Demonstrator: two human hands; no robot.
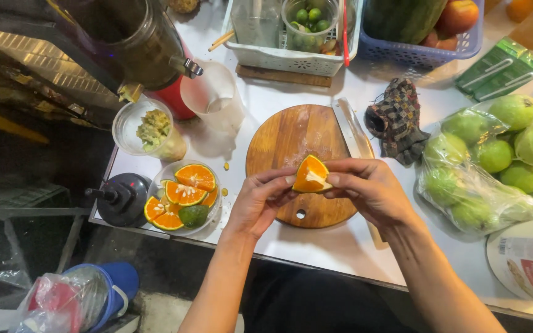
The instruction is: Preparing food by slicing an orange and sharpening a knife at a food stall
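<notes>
- The left hand (259,200) and right hand (368,188) are both pinching an orange wedge (311,175) between fingertips, lifting it just above the round wooden cutting board (291,148) at the centre of the frame.
- A knife (353,129) is lying along the board's right edge.
- A clear bowl (212,213) of cut orange pieces is sitting left of the left hand, on the white table (340,246).
- A dark checked cloth (399,120) is resting above the right hand.
- A plastic bag of green fruit (488,160) is filling the right side of the frame.
- A juicer (137,43) is standing at the upper left.
</notes>
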